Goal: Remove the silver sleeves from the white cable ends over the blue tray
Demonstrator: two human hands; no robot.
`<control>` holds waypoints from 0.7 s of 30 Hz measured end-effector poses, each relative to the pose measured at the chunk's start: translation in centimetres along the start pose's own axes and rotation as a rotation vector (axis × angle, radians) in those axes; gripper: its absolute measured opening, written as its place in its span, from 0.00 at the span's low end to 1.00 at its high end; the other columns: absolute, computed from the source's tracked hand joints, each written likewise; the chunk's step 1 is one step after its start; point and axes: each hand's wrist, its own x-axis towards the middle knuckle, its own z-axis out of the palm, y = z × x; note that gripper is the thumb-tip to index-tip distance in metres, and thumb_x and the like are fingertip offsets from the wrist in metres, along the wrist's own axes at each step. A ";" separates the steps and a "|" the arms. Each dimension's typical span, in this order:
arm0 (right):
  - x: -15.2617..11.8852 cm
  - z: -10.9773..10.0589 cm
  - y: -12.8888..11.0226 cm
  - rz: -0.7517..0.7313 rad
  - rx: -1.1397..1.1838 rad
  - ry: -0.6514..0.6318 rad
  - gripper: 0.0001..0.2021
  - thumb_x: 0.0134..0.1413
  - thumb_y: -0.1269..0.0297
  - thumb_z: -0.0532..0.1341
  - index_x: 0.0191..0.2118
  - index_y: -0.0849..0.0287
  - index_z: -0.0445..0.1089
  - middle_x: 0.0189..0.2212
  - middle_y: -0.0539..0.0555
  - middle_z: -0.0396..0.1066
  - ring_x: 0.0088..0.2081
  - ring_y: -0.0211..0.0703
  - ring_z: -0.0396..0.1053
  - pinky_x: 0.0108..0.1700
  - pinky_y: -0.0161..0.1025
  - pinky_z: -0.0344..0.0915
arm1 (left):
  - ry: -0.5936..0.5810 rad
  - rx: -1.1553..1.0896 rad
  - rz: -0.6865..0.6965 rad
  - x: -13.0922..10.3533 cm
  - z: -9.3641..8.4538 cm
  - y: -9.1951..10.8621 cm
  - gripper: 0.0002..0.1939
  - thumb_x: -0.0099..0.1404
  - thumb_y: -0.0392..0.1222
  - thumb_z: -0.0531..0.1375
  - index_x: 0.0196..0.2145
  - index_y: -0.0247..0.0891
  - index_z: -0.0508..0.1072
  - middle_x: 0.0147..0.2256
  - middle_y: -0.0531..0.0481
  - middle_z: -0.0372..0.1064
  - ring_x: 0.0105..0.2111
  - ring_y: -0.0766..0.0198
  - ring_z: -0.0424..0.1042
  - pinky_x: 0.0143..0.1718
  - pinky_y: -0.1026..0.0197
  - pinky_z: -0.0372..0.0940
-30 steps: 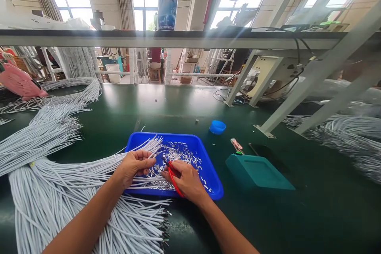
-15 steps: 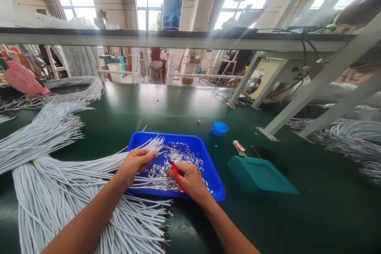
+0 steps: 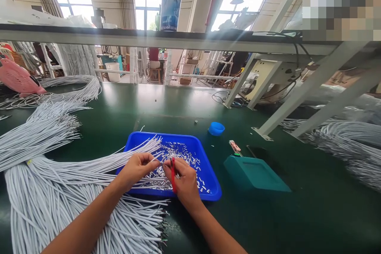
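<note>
Over the blue tray [image 3: 212, 166], my left hand [image 3: 138, 170] is closed in a pinch, thumb and forefinger on the end of a white cable. My right hand [image 3: 186, 180] is closed around a slim red-handled tool [image 3: 173, 180] held upright; its working tip is hidden. The fingertips of both hands nearly meet; any small part between them is too small to make out. Beneath the hands lie many small shiny metal pieces [image 3: 178, 152]. White cables [image 3: 95, 164] run from the left into the tray, and a thick bundle [image 3: 119, 226] spreads below my left forearm.
A small blue bowl [image 3: 216, 128] and a teal box [image 3: 257, 172] with tools behind it stand right of the tray. More cable bundles lie at the left [image 3: 38, 135] and far right [image 3: 351, 147]. A shelf [image 3: 143, 37] with slanted legs crosses above, holding a blue spray can [image 3: 172, 2].
My left hand has moved right and slightly down, toward my right fingertips. My right hand has turned the red-handled tool from slanting to nearly upright. The view has shifted slightly.
</note>
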 end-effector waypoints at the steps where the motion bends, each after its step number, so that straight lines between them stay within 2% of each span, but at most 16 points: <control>1: -0.2 0.3 -0.1 -0.127 -0.127 0.050 0.10 0.54 0.68 0.55 0.24 0.61 0.69 0.21 0.52 0.65 0.27 0.39 0.59 0.30 0.36 0.54 | 0.042 0.042 0.038 0.1 0.1 -0.2 0.18 0.55 0.52 0.62 0.25 0.33 0.67 0.20 0.56 0.57 0.20 0.73 0.52 0.21 0.69 0.46; 3: -0.4 0.7 -0.4 -0.346 -0.285 0.105 0.11 0.54 0.72 0.53 0.24 0.60 0.69 0.20 0.52 0.64 0.26 0.39 0.57 0.30 0.37 0.52 | 0.100 0.100 0.101 0.2 0.3 -0.3 0.16 0.55 0.51 0.62 0.26 0.32 0.69 0.22 0.54 0.61 0.22 0.71 0.55 0.23 0.68 0.50; 5: -0.5 0.8 -0.5 -0.395 -0.265 0.094 0.10 0.54 0.71 0.54 0.25 0.60 0.69 0.20 0.52 0.65 0.25 0.39 0.57 0.29 0.37 0.52 | 0.116 0.081 0.125 0.3 0.3 -0.3 0.16 0.54 0.50 0.63 0.26 0.32 0.71 0.23 0.53 0.64 0.24 0.70 0.58 0.25 0.68 0.53; 6: -0.5 0.7 -0.5 -0.340 -0.207 0.073 0.09 0.55 0.69 0.55 0.26 0.60 0.69 0.21 0.52 0.65 0.26 0.38 0.58 0.29 0.36 0.53 | 0.114 0.043 0.115 0.3 0.2 -0.2 0.16 0.53 0.50 0.64 0.27 0.32 0.72 0.23 0.53 0.64 0.24 0.70 0.59 0.25 0.68 0.53; 9: 0.0 -0.4 0.0 -0.050 -0.045 -0.044 0.09 0.55 0.62 0.57 0.27 0.60 0.68 0.25 0.52 0.67 0.29 0.38 0.62 0.31 0.34 0.56 | 0.124 -0.119 0.031 0.1 -0.2 0.2 0.17 0.50 0.50 0.66 0.30 0.32 0.73 0.21 0.54 0.61 0.20 0.73 0.54 0.21 0.69 0.49; 12: 0.6 -1.6 0.7 0.124 -0.083 -0.192 0.12 0.54 0.58 0.57 0.26 0.60 0.67 0.25 0.51 0.66 0.28 0.37 0.62 0.29 0.33 0.55 | 0.137 -0.235 -0.024 0.0 -0.5 0.5 0.18 0.48 0.50 0.67 0.30 0.31 0.73 0.19 0.56 0.56 0.19 0.74 0.51 0.20 0.69 0.45; 16: 0.8 -1.9 1.1 0.160 -0.182 -0.331 0.16 0.53 0.57 0.57 0.19 0.61 0.63 0.20 0.48 0.62 0.23 0.34 0.57 0.26 0.33 0.49 | 0.120 -0.265 -0.028 -0.1 -0.5 0.6 0.17 0.48 0.49 0.67 0.27 0.31 0.72 0.18 0.57 0.54 0.18 0.75 0.49 0.19 0.69 0.42; 21: 0.5 -1.4 0.9 0.147 -0.204 -0.344 0.20 0.53 0.56 0.56 0.16 0.61 0.54 0.17 0.47 0.58 0.21 0.32 0.53 0.25 0.33 0.43 | 0.134 -0.176 0.010 -0.1 -0.2 0.5 0.17 0.50 0.50 0.66 0.29 0.32 0.74 0.17 0.58 0.54 0.17 0.75 0.47 0.19 0.69 0.43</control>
